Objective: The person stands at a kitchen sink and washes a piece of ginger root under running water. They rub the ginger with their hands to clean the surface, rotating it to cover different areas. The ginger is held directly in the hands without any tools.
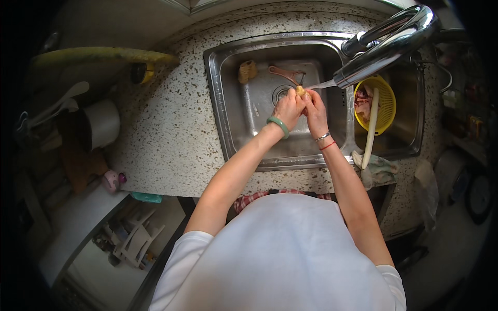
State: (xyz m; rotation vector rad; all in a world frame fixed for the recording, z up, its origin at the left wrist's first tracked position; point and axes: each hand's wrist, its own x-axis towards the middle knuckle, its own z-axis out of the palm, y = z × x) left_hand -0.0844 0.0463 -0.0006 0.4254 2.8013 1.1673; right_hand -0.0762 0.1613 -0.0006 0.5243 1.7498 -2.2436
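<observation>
Over the left basin of the steel sink [224,98], my left hand [288,110] and my right hand [315,113] meet, both closed around a small knobbly yellowish piece of ginger [300,90]. Water runs from the chrome faucet [373,58] onto it. My fingers hide most of the piece. Just beyond my hands, a peeler [282,72] with a copper-coloured handle lies on the basin floor. A tan chunk [247,71], whose kind I cannot make out, sits near the basin's far left corner.
In the right basin a yellow colander [386,93] holds raw meat [363,103]. A long pale peeled root [370,129] lies across it and over the sink's front edge, near a cloth [381,168]. A white pot [104,124] stands on the speckled counter [161,140] at left.
</observation>
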